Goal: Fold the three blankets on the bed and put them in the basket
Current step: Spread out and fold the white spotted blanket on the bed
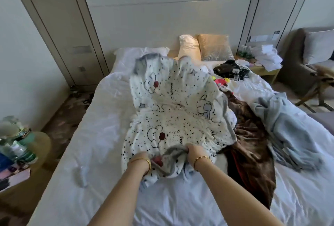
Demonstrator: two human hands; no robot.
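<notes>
Spotted white blanket (173, 117) lies spread over the middle of the bed (81, 153), its near edge bunched up in both hands. Left hand (141, 159) and right hand (196, 152) reach forward on straight arms, fingers curled into the gathered cloth and gripping it, close together. Just right of the right fingers lies a crumpled brown blanket (251, 146), and beyond it a pale blue blanket (289, 128). Pillows (202, 46) lean far ahead of the fingers.
</notes>
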